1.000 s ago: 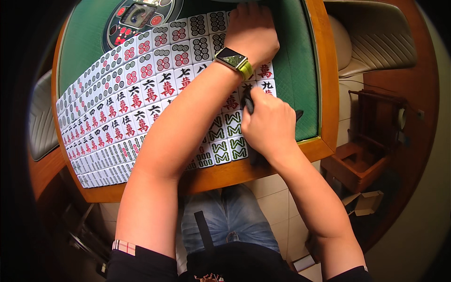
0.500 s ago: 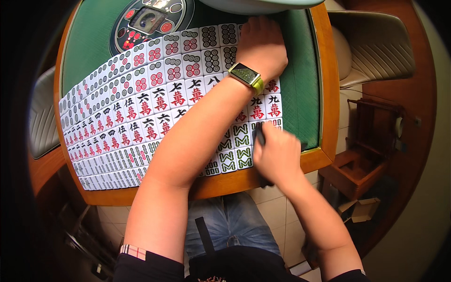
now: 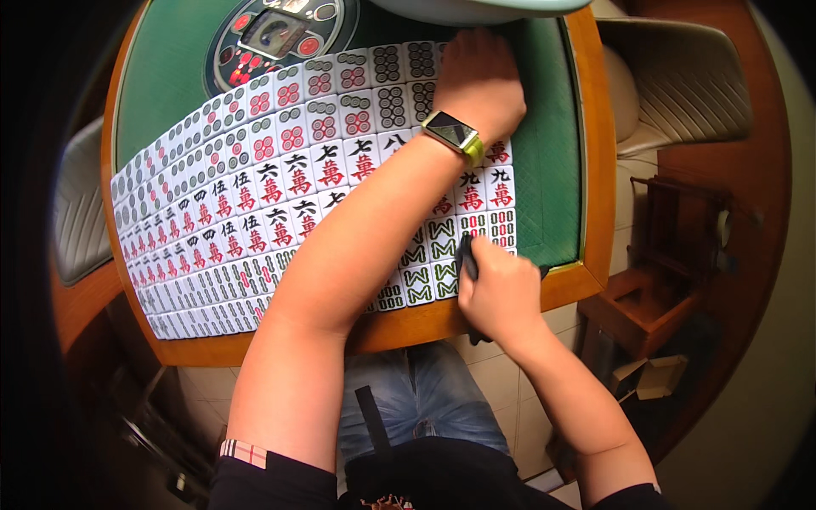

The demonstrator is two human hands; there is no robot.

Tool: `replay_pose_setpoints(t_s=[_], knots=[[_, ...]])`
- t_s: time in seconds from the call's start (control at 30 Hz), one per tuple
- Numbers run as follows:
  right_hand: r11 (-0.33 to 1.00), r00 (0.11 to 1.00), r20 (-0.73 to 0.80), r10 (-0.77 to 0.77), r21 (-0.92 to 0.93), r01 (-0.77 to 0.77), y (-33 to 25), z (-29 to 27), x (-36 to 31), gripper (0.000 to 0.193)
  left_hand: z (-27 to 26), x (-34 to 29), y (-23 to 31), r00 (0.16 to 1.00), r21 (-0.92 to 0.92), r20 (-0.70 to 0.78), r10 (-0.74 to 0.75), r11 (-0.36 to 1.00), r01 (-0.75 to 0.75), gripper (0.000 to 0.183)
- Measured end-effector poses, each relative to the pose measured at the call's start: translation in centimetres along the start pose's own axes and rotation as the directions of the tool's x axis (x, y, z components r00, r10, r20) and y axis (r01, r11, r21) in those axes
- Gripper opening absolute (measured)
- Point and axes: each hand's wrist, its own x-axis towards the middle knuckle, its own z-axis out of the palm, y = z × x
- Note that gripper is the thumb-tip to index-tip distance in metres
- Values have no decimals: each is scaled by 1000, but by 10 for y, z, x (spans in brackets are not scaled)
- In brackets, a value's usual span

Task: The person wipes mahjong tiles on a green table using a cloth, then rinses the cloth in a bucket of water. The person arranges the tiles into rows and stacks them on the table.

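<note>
Mahjong tiles (image 3: 361,160) lie face up in long rows, showing circles, characters and bamboo. My left arm crosses over them, with a green-strapped watch (image 3: 451,133) at the wrist. At the rows' far right end rests my left hand (image 3: 482,78), back up, fingers over the tiles and bent downward; their tips are hidden, and nothing held is visible. Closed in a fist, my right hand (image 3: 503,289) grips a dark slim tool (image 3: 468,257) by the near right corner of the rows. The tool's kind is unclear. Its lower end shows below the table's near edge.
The green table (image 3: 544,170) has a wooden rim (image 3: 599,170) and a round control panel (image 3: 280,38) at the far left. A pale basin (image 3: 476,10) stands at the far edge. Chairs (image 3: 693,85) flank the table; a wooden box (image 3: 642,310) sits at right.
The tiles and table appear shifted slightly right in view. My right hand sits slightly lower relative to the tiles, uncovering more of the two bamboo tiles at the right end.
</note>
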Motion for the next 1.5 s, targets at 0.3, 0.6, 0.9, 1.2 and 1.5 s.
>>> replay_pose_setpoints(t_s=[0.3, 0.6, 0.9, 1.2, 1.5], knots=[[996, 999, -17, 40, -76, -41, 1, -8, 18, 15, 0, -3, 6, 1000, 19, -10, 3, 1000, -3, 28], [999, 995, -100, -20, -28, 17, 5, -2, 38, 15, 1, -1, 8, 1000, 24, 14, 10, 1000, -10, 33], [998, 980, -199, -26, -65, 14, 4, 2, 42, 17, -2, 0, 7, 998, 73, 56, 17, 997, -21, 32], [999, 971, -240, -15, -51, 3, 9, 7, 43, 16, -8, 0, 8, 979, 27, 202, -29, 999, 24, 47], [999, 979, -205, -4, -33, -3, 14, 2, 28, 17, -11, 0, 10, 979, 23, 191, -72, 997, 69, 41]])
